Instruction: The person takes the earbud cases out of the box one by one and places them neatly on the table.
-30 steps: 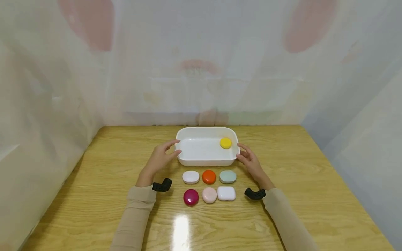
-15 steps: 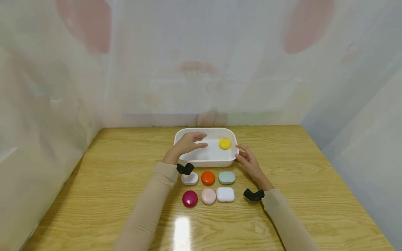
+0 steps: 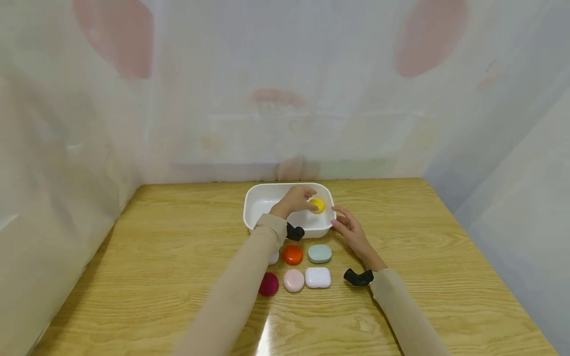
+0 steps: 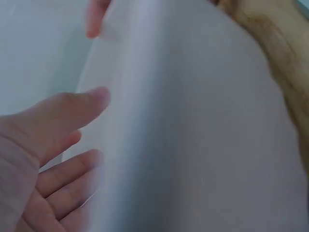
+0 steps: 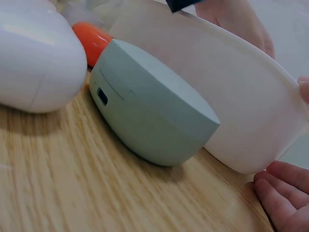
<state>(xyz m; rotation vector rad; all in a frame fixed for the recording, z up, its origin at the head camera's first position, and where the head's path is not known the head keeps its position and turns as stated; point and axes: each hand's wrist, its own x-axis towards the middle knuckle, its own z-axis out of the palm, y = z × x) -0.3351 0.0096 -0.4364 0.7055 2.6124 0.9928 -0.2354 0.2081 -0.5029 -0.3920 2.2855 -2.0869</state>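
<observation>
My left hand [image 3: 296, 199] reaches into the white plastic tub [image 3: 262, 190], its thumb and fingers spread around the near-left side of a round yellow case [image 3: 318, 205]. A gap shows between thumb and fingers in the left wrist view, where the tub's wall [image 4: 217, 106] hides the yellow case. At the tub's right end, my right hand [image 3: 353, 232] touches the outside with thumb and fingertips. Close up in the right wrist view, those fingers [image 5: 285, 188] lie by the tub's lower corner. A pale green earbud case [image 5: 149, 104] with a charging port stands beside the tub.
In front of the tub lie a white case [image 3: 273, 257] partly behind the left sleeve, an orange round case [image 3: 293, 254] and the green one. Nearer are a magenta case [image 3: 269, 284], a pink case [image 3: 294, 280] and a white earbud case [image 3: 318, 278]. A curtain hangs behind the table.
My left hand has left the tub's left end and moved right, across the inside, to the yellow case. The right hand stays at the tub's right end.
</observation>
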